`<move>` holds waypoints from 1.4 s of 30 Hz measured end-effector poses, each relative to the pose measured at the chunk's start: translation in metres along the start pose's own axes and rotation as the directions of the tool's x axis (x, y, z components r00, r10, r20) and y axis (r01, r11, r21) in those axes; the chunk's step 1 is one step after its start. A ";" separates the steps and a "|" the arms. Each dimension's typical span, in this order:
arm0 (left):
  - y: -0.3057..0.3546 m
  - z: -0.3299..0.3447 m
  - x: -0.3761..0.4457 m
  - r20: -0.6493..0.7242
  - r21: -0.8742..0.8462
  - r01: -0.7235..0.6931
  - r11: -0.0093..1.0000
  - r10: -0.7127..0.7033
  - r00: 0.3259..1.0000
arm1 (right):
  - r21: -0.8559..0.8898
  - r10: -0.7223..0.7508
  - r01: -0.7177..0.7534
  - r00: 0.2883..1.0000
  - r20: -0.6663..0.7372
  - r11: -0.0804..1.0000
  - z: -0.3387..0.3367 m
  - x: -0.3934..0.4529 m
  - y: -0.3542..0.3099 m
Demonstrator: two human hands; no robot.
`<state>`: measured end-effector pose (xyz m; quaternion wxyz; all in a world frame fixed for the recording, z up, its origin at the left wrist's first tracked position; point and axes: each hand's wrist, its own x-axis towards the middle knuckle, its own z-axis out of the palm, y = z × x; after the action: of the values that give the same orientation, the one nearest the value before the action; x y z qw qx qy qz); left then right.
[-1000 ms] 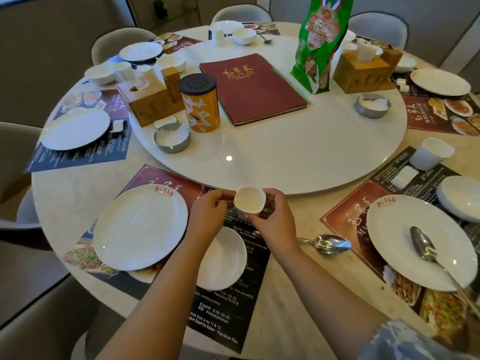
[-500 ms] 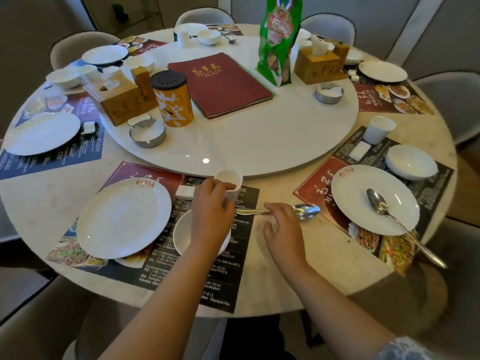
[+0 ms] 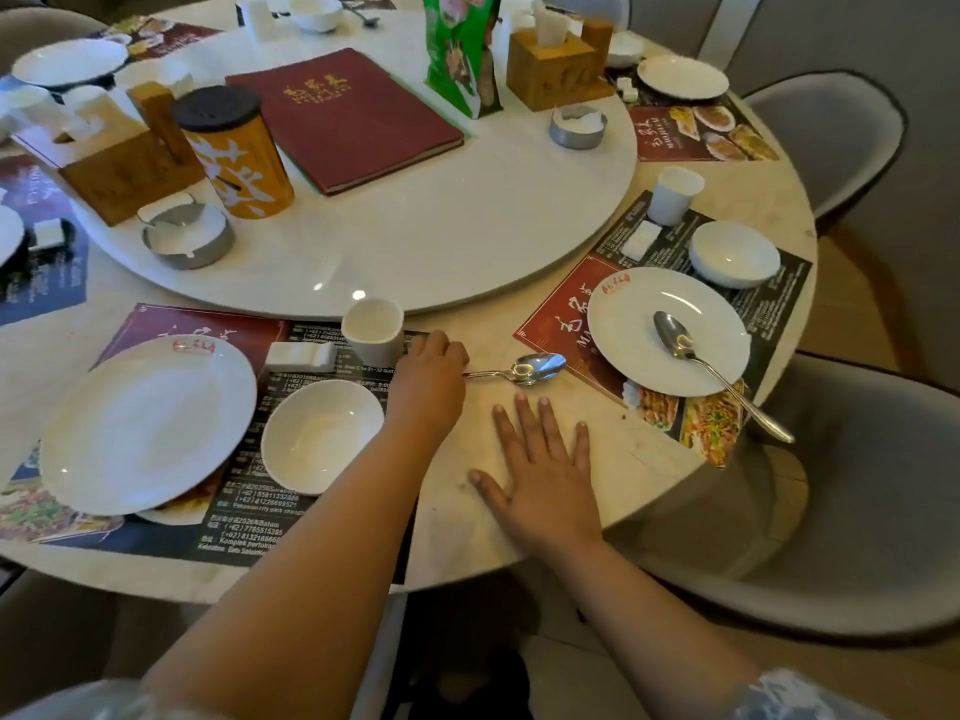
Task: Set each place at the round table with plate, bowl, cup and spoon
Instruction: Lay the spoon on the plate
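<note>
Reaching across the counter (image 3: 613,459), the left hand (image 3: 428,384) curled over the handle end of the spoon (image 3: 524,368), whose bowl lay beyond the fingertips of the right hand (image 3: 540,467), which was spread flat, holding nothing. The cup (image 3: 373,331) stood upright just left of the left hand, beyond the bowl (image 3: 322,435) and beside the plate (image 3: 148,426). Half a second earlier the left hand gripped the cup while the right touched the spoon handle.
</note>
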<state>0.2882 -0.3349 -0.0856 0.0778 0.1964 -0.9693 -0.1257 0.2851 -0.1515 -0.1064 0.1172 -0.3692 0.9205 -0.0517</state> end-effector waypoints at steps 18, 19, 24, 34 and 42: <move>0.000 -0.060 -0.065 -0.057 -0.406 0.119 0.906 -0.155 0.986 | 0.125 0.124 -0.118 0.991 -0.044 0.985 -0.001 -0.011 -0.031; -0.007 -0.066 -0.078 -0.081 -0.422 0.118 0.899 -0.167 0.983 | 0.173 0.144 -0.129 0.987 -0.077 0.976 0.000 -0.017 -0.043; -0.060 -0.093 -0.143 -0.095 -0.451 0.222 0.865 -0.294 0.951 | 0.369 0.230 -0.094 0.911 -0.343 0.925 0.013 -0.052 -0.112; -0.195 -0.116 -0.231 -0.002 -0.626 0.383 0.679 -0.493 0.870 | 0.551 0.089 0.142 0.924 -0.372 0.822 0.048 -0.075 -0.259; -0.235 -0.109 -0.239 0.052 -0.623 0.435 0.650 -0.520 0.852 | 0.493 -0.074 0.175 0.973 -0.217 0.852 0.043 -0.045 -0.310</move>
<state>0.6123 -0.4717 -0.0696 0.1648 0.4165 -0.7805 -0.4361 0.5346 -0.3443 -0.0834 0.1185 -0.3774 0.8551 -0.3351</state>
